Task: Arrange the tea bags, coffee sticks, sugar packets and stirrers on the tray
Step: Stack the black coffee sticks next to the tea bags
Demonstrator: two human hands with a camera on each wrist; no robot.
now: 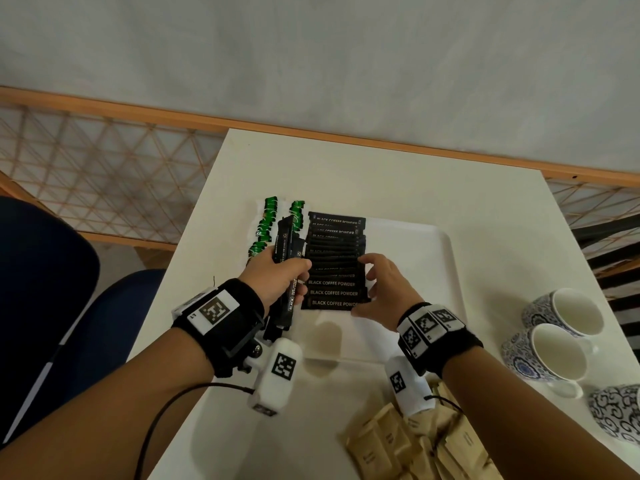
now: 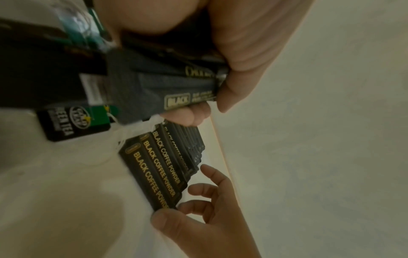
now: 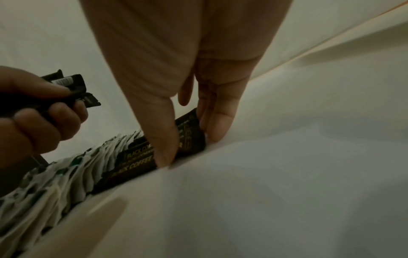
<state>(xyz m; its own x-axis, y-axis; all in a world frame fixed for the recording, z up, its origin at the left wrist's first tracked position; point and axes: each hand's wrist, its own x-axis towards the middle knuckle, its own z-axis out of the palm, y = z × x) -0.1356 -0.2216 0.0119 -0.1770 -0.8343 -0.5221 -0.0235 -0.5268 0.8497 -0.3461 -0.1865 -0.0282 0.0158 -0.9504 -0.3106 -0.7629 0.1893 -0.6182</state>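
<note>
Bare tray [image 1: 415, 258] right of coffee sticks [image 1: 334, 261]; cups [image 1: 561, 327] beyond.

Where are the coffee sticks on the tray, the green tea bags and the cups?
coffee sticks [image 1: 334, 292], head view, gold lettering on a near stick.
green tea bags [image 1: 269, 206], head view, green tag.
cups [image 1: 573, 311], head view, white inside of one cup.

White table [image 1: 398, 174], grey wall [image 1: 311, 46], wooden lattice [image 1: 104, 161], blue chair [image 1: 41, 271]
</note>
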